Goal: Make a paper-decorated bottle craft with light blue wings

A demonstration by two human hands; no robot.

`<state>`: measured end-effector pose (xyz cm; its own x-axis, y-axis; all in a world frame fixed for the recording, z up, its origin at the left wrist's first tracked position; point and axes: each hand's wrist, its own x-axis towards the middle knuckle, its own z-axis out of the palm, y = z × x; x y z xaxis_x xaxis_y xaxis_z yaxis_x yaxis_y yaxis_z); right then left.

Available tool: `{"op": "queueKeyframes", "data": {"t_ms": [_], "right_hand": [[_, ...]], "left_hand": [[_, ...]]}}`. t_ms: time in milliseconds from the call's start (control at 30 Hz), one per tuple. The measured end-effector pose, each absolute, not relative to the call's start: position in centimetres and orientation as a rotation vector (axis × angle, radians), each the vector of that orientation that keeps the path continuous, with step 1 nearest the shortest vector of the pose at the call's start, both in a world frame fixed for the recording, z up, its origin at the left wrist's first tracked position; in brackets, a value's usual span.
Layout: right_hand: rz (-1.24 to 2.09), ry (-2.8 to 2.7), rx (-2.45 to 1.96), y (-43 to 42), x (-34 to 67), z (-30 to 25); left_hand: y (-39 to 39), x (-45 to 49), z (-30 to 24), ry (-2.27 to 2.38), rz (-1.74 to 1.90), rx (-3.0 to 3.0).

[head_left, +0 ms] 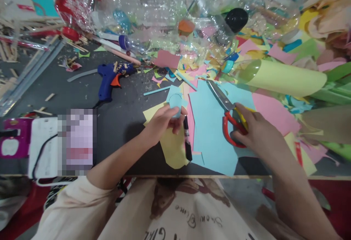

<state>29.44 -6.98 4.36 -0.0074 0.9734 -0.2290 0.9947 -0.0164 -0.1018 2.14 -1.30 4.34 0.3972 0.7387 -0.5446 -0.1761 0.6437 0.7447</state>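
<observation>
Between the thumb and fingers of my left hand (pixel 164 123) is a small light blue paper piece (pixel 175 103) with a round outline on it. My right hand (pixel 253 126) grips a pair of scissors (pixel 223 99) by its red and yellow handles. The metal blades point away from me, over a large light blue sheet (pixel 212 130); whether they touch it I cannot tell. A black marker (pixel 187 139) lies just right of my left hand. Under that hand is a yellow paper piece (pixel 174 148), and pink paper shows beneath the blue sheet.
A blue glue gun (pixel 105 81) with an orange trigger lies at the left. Clear plastic bottles (pixel 161 6) and paper scraps crowd the back. A bottle wrapped in yellow-green paper (pixel 290 77) lies at the right. Badge holders (pixel 44 145) sit near the front left edge.
</observation>
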Motion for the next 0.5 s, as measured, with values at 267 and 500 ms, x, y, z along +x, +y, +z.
{"op": "queueKeyframes", "data": {"t_ms": [267, 500], "right_hand": [[-0.967, 2.070, 2.484, -6.2, 28.8, 5.1], [-2.581, 1.621, 2.003, -9.6, 26.6, 6.2]], "left_hand": [[-1.2, 2.2, 4.8, 1.013, 0.648, 0.627], [-1.1, 2.2, 4.5, 1.003, 0.611, 0.640]]}}
